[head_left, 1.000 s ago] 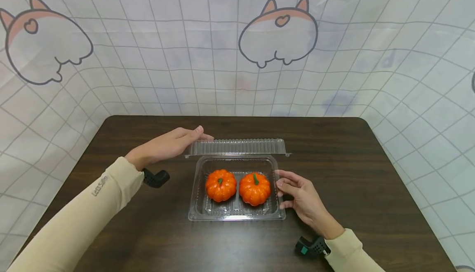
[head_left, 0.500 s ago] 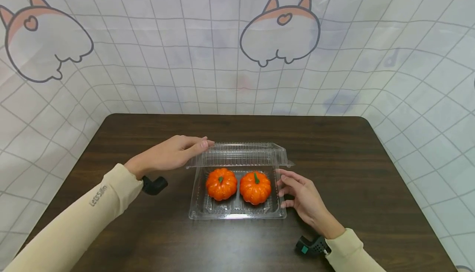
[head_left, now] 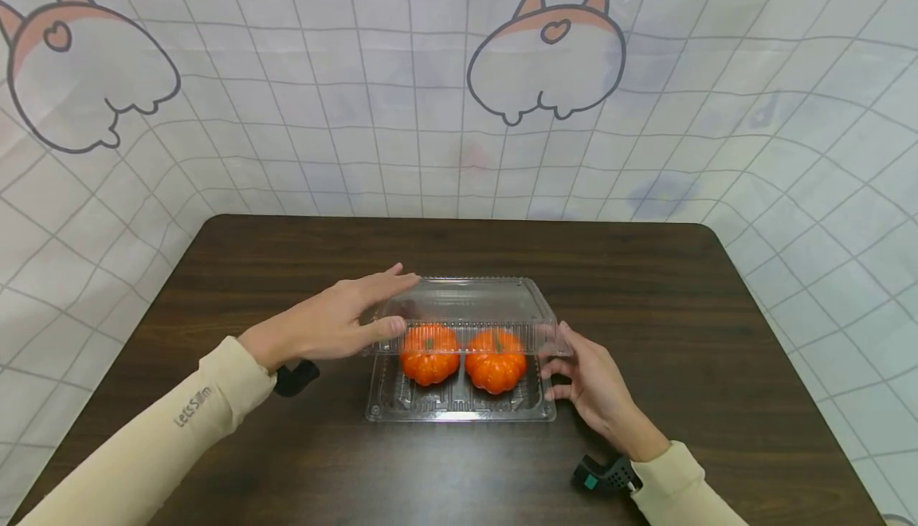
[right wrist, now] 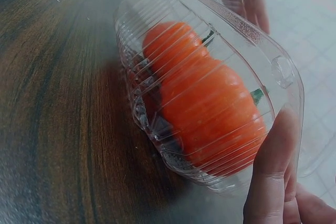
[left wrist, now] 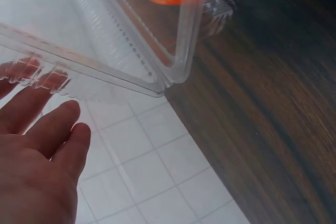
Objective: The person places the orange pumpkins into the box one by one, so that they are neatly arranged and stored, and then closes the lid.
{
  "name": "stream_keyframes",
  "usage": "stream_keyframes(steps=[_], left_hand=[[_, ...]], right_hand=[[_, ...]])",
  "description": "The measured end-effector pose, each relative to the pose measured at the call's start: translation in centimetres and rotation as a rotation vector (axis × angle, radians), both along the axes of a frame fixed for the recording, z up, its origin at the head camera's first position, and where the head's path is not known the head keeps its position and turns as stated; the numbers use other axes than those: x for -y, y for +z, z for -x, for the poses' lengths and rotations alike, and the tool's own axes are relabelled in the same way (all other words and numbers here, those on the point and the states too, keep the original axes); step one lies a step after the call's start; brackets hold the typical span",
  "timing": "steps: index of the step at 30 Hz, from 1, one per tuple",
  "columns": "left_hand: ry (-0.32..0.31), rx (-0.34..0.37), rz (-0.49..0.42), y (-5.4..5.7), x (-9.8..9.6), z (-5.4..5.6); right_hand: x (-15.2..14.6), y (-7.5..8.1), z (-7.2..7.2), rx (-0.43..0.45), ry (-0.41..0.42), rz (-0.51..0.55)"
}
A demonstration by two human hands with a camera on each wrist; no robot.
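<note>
Two orange pumpkins, one on the left [head_left: 429,368] and one on the right [head_left: 496,373], sit side by side in the base of a clear plastic clamshell container [head_left: 459,416]. Its hinged lid [head_left: 473,299] leans forward over them, partly lowered. My left hand [head_left: 326,323] is at the lid's left end, fingers spread and fairly straight; in the left wrist view its fingertips [left wrist: 68,111] lie behind the lid's edge. My right hand [head_left: 598,390] holds the base's right rim; a finger [right wrist: 273,150] lies against the outer wall in the right wrist view.
The container stands on a dark wood-grain table [head_left: 287,430]. Behind and beside it hangs a white gridded cloth [head_left: 358,111] with cartoon animal prints. Each wrist wears a black device [head_left: 605,474].
My left hand has brought the lid forward and down from near upright, so its front edge now passes over the pumpkins. My right hand stays at the base's right side.
</note>
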State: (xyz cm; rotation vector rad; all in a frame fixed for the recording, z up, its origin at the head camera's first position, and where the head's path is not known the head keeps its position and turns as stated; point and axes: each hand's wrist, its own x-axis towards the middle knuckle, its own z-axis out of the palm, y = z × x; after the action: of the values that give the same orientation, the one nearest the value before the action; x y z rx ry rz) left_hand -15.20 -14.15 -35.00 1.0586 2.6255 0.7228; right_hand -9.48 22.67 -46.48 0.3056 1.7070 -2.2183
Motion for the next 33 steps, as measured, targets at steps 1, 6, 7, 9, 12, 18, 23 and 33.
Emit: stream_keyframes(steps=[1, 6, 7, 9, 12, 18, 23, 33], left_hand=[[-0.008, -0.015, 0.003, -0.1, -0.1, -0.1], [-0.041, -0.094, 0.049, -0.7, -0.2, -0.6], [-0.046, -0.104, 0.057, -0.8, -0.1, -0.7], [-0.051, -0.119, 0.072, -1.3, -0.1, -0.9], [-0.056, -0.129, 0.082, -1.7, 0.0, -1.1], [-0.080, -0.174, 0.104, -2.6, 0.1, -1.7], [-0.111, -0.253, 0.122, -3.3, 0.0, -2.0], [-0.151, -0.374, 0.140, -4.9, 0.0, -2.2]], right_hand=[[0.0, 0.0, 0.0, 0.004, 0.000, 0.002], [-0.1, 0.0, 0.0, 0.000, 0.000, 0.008], [-0.1, 0.0, 0.0, -0.004, 0.002, 0.008], [-0.1, -0.1, 0.0, -0.011, 0.007, 0.005], [-0.1, -0.1, 0.0, -0.014, 0.010, 0.004], [-0.1, -0.1, -0.1, -0.019, 0.001, 0.024], [-0.3, -0.1, -0.1, -0.030, 0.002, 0.038], [-0.4, -0.2, -0.1, -0.036, 0.011, 0.042]])
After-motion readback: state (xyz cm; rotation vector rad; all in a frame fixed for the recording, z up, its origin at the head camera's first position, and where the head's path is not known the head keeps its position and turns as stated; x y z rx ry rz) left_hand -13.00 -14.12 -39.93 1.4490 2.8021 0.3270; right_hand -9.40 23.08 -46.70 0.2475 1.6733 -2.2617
